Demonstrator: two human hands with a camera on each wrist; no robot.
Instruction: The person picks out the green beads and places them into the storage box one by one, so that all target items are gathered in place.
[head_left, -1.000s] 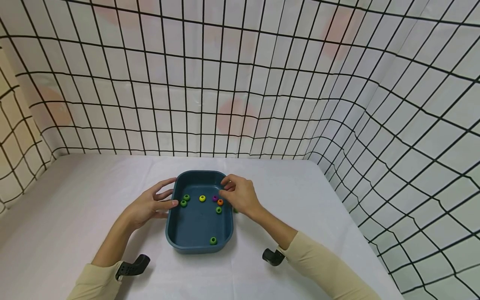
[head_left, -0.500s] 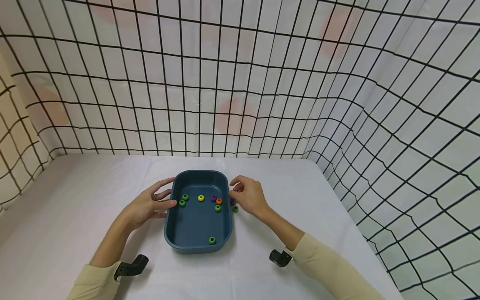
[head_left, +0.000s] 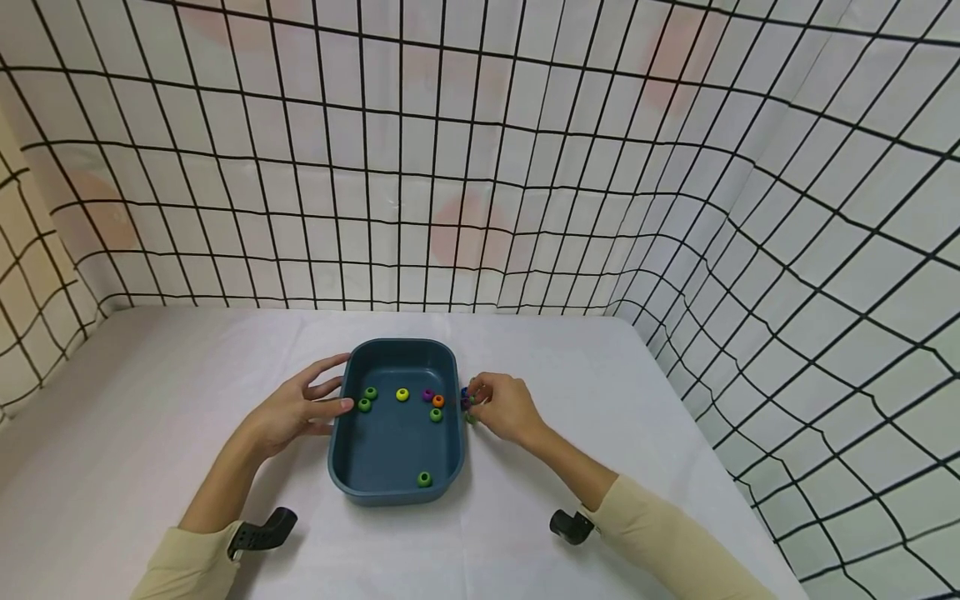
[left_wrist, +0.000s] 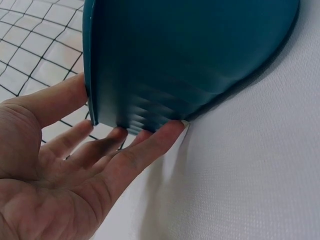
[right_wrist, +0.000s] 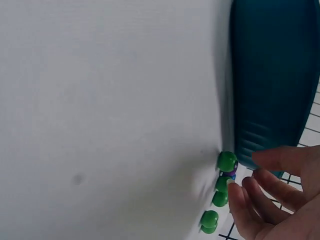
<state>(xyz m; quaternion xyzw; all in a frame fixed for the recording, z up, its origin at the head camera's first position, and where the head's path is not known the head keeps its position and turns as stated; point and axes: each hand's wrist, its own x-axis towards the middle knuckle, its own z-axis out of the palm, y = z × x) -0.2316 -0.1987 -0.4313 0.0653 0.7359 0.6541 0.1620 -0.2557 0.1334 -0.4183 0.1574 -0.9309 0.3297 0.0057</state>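
A blue-teal tray (head_left: 386, 450) stands on the table, holding several beads: a yellow bead (head_left: 402, 394), a purple bead (head_left: 428, 395), an orange bead (head_left: 438, 402) and several green ones. My left hand (head_left: 303, 408) rests against its left side, thumb at the rim and fingertips along the outer wall (left_wrist: 150, 60). Just outside the right wall, my right hand (head_left: 506, 408) reaches down to loose beads. In the right wrist view, one fingertip meets a green bead (right_wrist: 222, 184), while the thumb stays apart near the tray. A purple bead (right_wrist: 231, 170) is partly hidden among the green ones.
A white cloth (head_left: 600, 392) covers the table. Black grid netting (head_left: 420, 167) over white sheeting rises behind and along both sides. Black wrist cameras (head_left: 573, 527) hang below both sleeves. More green beads (right_wrist: 210, 218) lie in a line beside the tray.
My right hand has moved from over the tray's right rim to outside it, then down to the loose beads. The left hand stays at the tray's left side.
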